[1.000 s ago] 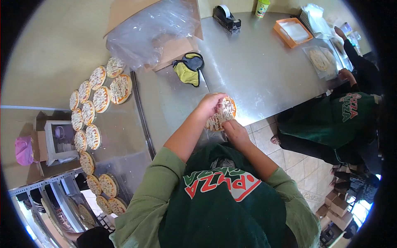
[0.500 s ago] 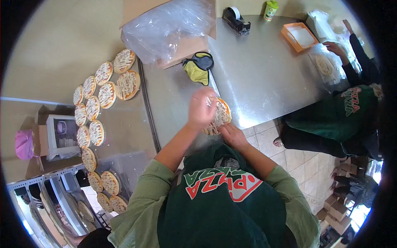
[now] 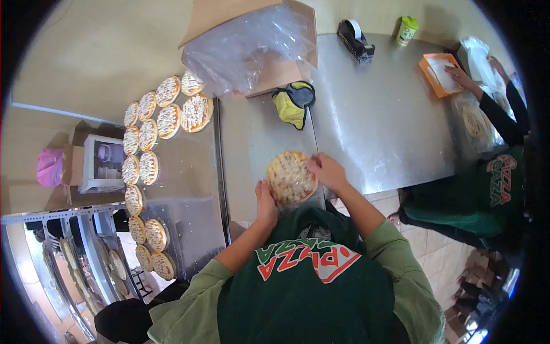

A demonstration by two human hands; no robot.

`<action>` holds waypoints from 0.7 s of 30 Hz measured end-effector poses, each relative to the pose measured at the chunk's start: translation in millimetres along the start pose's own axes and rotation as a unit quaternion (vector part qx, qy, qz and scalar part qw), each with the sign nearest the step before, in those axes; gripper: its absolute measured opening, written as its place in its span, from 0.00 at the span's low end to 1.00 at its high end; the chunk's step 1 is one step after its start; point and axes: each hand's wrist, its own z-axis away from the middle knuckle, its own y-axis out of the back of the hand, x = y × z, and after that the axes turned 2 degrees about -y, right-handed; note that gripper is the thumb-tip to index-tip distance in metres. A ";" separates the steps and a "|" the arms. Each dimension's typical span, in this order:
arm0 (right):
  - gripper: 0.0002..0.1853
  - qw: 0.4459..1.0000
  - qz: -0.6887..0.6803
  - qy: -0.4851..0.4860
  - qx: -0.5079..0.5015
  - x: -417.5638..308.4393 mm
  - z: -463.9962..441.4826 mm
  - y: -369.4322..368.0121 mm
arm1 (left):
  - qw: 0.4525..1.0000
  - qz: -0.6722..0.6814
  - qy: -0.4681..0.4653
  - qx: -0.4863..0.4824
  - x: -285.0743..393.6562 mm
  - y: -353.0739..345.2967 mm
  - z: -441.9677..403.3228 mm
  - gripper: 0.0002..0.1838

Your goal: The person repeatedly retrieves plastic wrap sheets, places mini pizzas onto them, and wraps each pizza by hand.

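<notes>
A small pizza (image 3: 291,179) with shredded white topping lies near the table's front edge, in front of my body. It looks dull and glossy, as if under clear plastic film. My left hand (image 3: 266,205) holds its left rim, fingers pointing up along the edge. At the upper right rim my right hand (image 3: 329,174) grips with bent fingers, the tips on the top side. A yellow-green and grey cloth item (image 3: 292,107) lies just beyond the pizza.
Several topped pizzas (image 3: 168,121) stand in rows on the left table. A cardboard box (image 3: 298,54) lined with clear plastic is ahead. Farther right are a tape dispenser (image 3: 356,41), a green-lidded cup (image 3: 407,31), an orange tray (image 3: 442,86) and a co-worker's hand (image 3: 458,75).
My left hand has dropped from above the pizza to its left rim. My right hand has moved up along the right rim. The whole pizza top now shows. The co-worker's hand has reached the orange tray.
</notes>
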 end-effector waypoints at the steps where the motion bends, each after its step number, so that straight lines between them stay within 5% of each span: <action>1: 0.29 0.995 -0.008 0.000 -0.103 2.7 -11.6 -2.0 | 0.993 0.105 0.063 -0.006 9.6 -7.7 5.9 0.32; 4: 0.31 0.992 -0.116 0.041 0.000 11.6 -7.4 -9.4 | 0.984 0.149 0.079 0.057 44.9 -54.1 15.1 0.33; 8: 0.25 0.940 -0.334 -0.038 0.066 72.0 -21.2 53.7 | 0.990 0.082 0.020 -0.108 67.9 -99.8 -3.2 0.38; 10: 0.24 0.926 -0.358 -0.021 0.117 95.9 -14.8 105.8 | 0.976 -0.025 -0.214 0.024 87.7 -109.9 -34.8 0.39; 14: 0.26 0.934 -0.279 -0.074 0.210 177.9 -24.3 183.1 | 0.890 -0.020 -0.377 0.256 192.4 -76.2 -68.7 0.38; 16: 0.25 0.933 -0.145 -0.077 0.321 186.7 -29.3 194.1 | 0.857 -0.115 -0.446 0.232 216.5 -55.4 -90.4 0.30; 18: 0.24 0.863 0.093 -0.072 0.492 154.0 -14.2 199.2 | 0.843 -0.155 -0.473 0.201 227.6 -46.5 -100.4 0.21; 21: 0.24 0.859 0.109 0.108 0.489 84.8 -14.1 180.8 | 0.840 -0.125 -0.492 0.193 243.4 -54.3 -89.2 0.05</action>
